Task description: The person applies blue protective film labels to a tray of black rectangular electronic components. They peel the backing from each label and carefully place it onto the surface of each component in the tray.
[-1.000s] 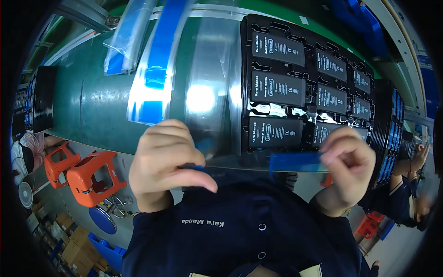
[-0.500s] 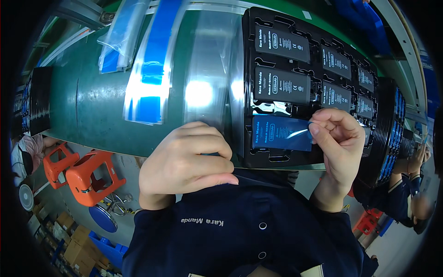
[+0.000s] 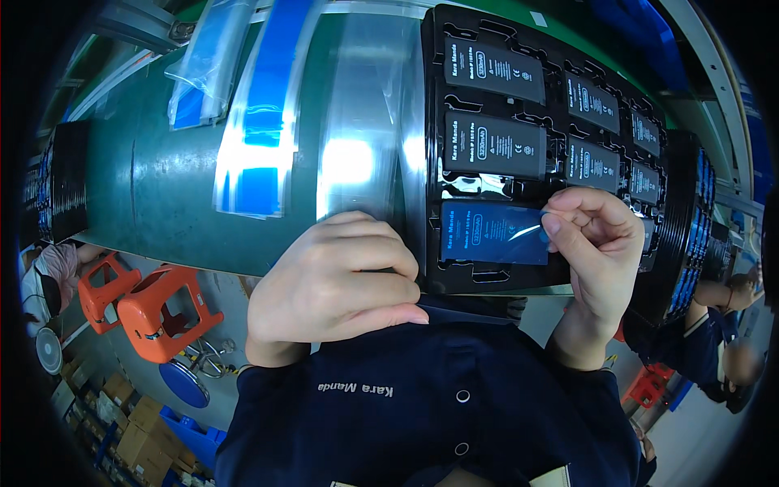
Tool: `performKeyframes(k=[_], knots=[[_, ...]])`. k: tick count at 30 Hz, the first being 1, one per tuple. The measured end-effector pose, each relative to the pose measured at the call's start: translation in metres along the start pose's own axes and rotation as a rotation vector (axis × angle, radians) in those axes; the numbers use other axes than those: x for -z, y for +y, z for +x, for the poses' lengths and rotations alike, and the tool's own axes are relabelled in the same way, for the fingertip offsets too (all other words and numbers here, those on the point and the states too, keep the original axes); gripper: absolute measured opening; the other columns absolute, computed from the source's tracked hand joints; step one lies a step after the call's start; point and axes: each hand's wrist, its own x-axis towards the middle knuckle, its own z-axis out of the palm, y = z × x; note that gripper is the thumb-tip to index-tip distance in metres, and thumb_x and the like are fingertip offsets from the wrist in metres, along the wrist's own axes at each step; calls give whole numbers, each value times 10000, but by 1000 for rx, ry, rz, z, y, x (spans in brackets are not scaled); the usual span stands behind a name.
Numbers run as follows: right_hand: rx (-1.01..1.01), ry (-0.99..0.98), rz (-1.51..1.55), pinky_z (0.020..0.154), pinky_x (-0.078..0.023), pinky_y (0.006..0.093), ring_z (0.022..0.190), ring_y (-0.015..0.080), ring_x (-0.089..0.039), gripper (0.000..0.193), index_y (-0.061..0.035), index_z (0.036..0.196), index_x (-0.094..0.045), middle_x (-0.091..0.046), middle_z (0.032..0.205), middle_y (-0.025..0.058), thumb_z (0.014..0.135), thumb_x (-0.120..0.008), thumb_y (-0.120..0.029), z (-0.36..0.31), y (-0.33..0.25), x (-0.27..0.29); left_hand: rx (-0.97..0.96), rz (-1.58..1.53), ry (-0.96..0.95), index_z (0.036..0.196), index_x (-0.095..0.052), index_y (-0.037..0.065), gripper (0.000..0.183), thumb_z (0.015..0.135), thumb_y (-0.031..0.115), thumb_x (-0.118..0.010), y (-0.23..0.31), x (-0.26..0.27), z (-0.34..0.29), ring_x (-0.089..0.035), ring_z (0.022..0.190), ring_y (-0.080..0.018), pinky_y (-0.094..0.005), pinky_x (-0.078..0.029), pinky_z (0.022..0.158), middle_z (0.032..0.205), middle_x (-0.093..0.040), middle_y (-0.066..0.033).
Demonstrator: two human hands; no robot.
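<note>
A black tray [image 3: 432,114] lies on the green table and holds several flat black battery packs [image 3: 495,146] in two rows. My right hand [image 3: 600,243] pinches the right end of a blue film [image 3: 491,234] that lies over the nearest pack in the left row. My left hand [image 3: 333,276] is curled into a loose fist at the table's near edge, against the tray's left side; nothing shows inside it.
Clear sheets with blue strips [image 3: 260,122] lie on the green table [image 3: 154,187] left of the tray. A stack of black trays [image 3: 686,235] stands at the right, another [image 3: 61,178] at the far left. Orange stools [image 3: 154,304] stand on the floor below. Another person [image 3: 722,325] sits at the right.
My right hand has brought the blue film from the table's near edge up over the nearest pack and laid it flatter. My left hand has shifted right toward the tray.
</note>
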Motion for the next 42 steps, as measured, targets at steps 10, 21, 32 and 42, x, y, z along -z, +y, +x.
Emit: performKeyframes(k=[10, 21, 32, 42], knots=[[4, 11, -22, 639, -469, 154, 713, 55, -634, 188, 67, 991, -659, -691, 820, 66, 809, -668, 113, 0, 0, -2, 15, -18, -19, 725, -657, 60, 217, 714, 227, -795, 2, 0, 0, -612, 716, -220, -334, -462, 644, 824, -619, -51], [171, 8, -371, 578, -437, 165, 650, 42, -577, 174, 73, 939, -660, -639, 858, 62, 772, -669, 122, 0, -2, -12, 50, 90, -46, 705, -685, 54, 263, 704, 291, -799, 12, -1, 9, -552, 641, -173, -284, -434, 569, 1147, -642, -176], [328, -658, 8, 731, -542, 309, 873, 237, -677, 537, 95, 1051, -643, -662, 1033, 225, 665, -881, -192, -7, -14, 0, -143, 7, 59, 792, -694, 33, 265, 695, 231, -842, 29, 1, 15, -611, 542, -139, -230, -423, 443, 799, -667, -76], [582, -573, 600, 552, -520, 257, 670, 229, -652, 227, 30, 885, -714, -680, 891, 204, 844, -724, -194, 1, -14, 36, 291, -17, 17, 974, -676, -42, 239, 758, -88, -583, 51, -14, 31, -703, 703, -249, -288, -554, 650, 885, -708, -143]])
